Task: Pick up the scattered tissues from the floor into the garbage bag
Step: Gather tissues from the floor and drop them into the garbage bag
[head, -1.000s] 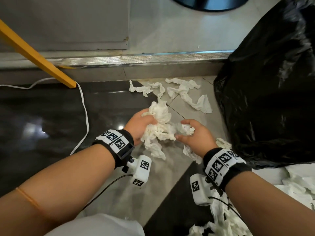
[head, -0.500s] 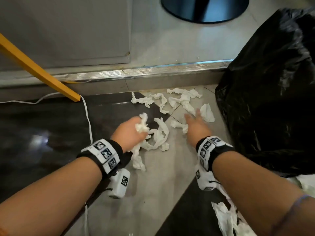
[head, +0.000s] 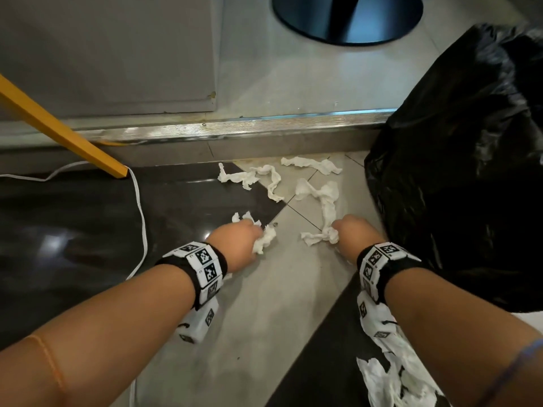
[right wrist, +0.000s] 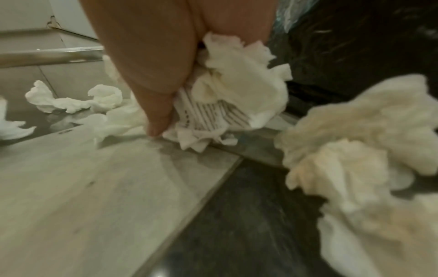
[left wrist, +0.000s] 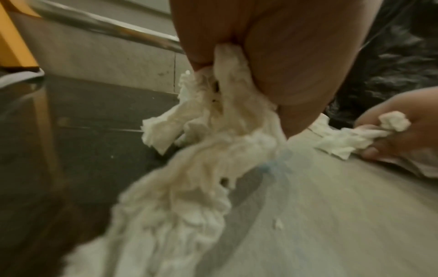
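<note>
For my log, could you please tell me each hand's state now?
Left hand: grips crumpled white tissues.
Right hand: grips a twisted white tissue strip.

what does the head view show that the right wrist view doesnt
Only the head view shows the left hand gripping a wad of tissue, the yellow bar, the white cable and the round dark base.

Only the right wrist view shows a printed paper scrap inside the right hand's grip.

Both show the right hand gripping crumpled tissue, loose tissues on the floor, and the black garbage bag beside it.
</note>
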A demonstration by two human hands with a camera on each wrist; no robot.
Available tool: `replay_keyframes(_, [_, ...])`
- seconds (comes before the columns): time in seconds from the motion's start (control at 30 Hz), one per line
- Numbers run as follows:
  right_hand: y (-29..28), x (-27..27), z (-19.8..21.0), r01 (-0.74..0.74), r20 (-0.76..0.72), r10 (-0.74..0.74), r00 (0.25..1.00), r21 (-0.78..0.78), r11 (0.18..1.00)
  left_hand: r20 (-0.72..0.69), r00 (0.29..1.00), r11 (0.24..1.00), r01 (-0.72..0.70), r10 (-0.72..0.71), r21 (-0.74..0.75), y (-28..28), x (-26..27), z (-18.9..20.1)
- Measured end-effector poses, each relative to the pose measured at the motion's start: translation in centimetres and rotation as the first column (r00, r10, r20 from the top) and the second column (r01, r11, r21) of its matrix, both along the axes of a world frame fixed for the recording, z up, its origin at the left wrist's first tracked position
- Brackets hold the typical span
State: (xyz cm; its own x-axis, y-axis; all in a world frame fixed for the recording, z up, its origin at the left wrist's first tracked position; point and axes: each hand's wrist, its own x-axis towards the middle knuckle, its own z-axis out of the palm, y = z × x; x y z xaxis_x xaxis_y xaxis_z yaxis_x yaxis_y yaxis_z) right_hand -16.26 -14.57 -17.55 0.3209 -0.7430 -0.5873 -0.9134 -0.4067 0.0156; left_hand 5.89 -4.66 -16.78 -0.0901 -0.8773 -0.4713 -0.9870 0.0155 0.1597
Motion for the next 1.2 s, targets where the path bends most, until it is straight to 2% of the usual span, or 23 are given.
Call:
replay_keyframes(0.07, [0.9, 0.0, 0.0, 0.068, 0.145, -0.061, 0.988, -0.045, 0.997, 0.011, 1.000, 0.998, 0.007, -0.006, -0.068, -0.5, 0.5, 0.8])
replay_keyframes(0.17, [2.1, 0.4, 1.4, 0.209, 0.398, -0.219, 0.891, 0.068, 0.976, 0.049, 0.998, 0.989, -0.025, 0.032, -0.144, -1.5, 0.7, 1.6])
replay_keyframes(0.27, [3.3, 0.8, 2.4, 0.285, 0.486, -0.319, 0.814, 0.144, 0.948, 0.089, 0.996, 0.981, 0.006, 0.012, -0.196, -2.8, 0.4, 1.8])
replay_keyframes(0.3, [3.8, 0.6, 2.6, 0.332, 0.524, -0.372, 0.767, 0.173, 0.927, 0.107, 0.994, 0.981, 0.034, -0.013, -0.193, -3.3, 0.2, 1.8])
replay_keyframes(0.4, [5.2, -0.3, 3.2, 0.400, 0.664, -0.494, 0.562, 0.304, 0.864, 0.125, 0.990, 0.984, 0.082, -0.063, -0.156, -5.3, -0.3, 1.3])
replay_keyframes(0.43, [5.7, -0.7, 3.4, 0.407, 0.683, -0.514, 0.520, 0.331, 0.851, 0.128, 0.990, 0.986, 0.086, -0.067, -0.146, -5.9, -0.5, 1.1])
replay_keyframes(0.5, [6.0, -1.3, 3.7, 0.406, 0.687, -0.542, 0.485, 0.372, 0.835, 0.151, 0.985, 0.990, 0.099, -0.083, -0.105, -7.2, -0.9, 0.5])
replay_keyframes(0.6, [5.9, -2.1, 4.2, 0.409, 0.683, -0.551, 0.480, 0.381, 0.829, 0.195, 0.970, 0.989, 0.148, -0.145, -0.003, -7.9, -1.7, 0.1])
replay_keyframes(0.7, [5.2, -2.6, 4.7, 0.427, 0.682, -0.554, 0.477, 0.371, 0.825, 0.096, 0.989, 0.993, 0.113, -0.110, -0.019, -7.8, -2.1, -0.4])
replay_keyframes(0.83, [4.0, -2.6, 4.6, 0.471, 0.704, -0.569, 0.426, 0.364, 0.803, -0.099, 0.990, 0.991, -0.108, 0.100, -0.077, -7.7, -1.1, 0.1])
replay_keyframes(0.93, [3.4, -2.3, 3.8, 0.501, 0.702, -0.571, 0.425, 0.343, 0.795, -0.194, 0.947, 0.939, -0.291, 0.255, -0.184, -8.1, 0.6, 0.2])
replay_keyframes(1.0, [3.2, -2.0, 3.2, 0.502, 0.687, -0.552, 0.474, 0.304, 0.810, -0.225, 0.912, 0.903, -0.386, 0.343, -0.189, -8.2, 1.8, -0.2])
replay_keyframes(1.1, [2.8, -1.5, 2.6, 0.430, 0.679, -0.480, 0.556, 0.259, 0.865, -0.130, 0.915, 0.920, -0.390, 0.381, -0.051, -8.1, 3.5, -1.2])
replay_keyframes(1.2, [2.3, -1.1, 1.1, 0.281, 0.516, -0.353, 0.780, 0.215, 0.935, -0.031, 0.944, 0.945, -0.328, 0.328, 0.011, -7.5, 3.7, -1.9])
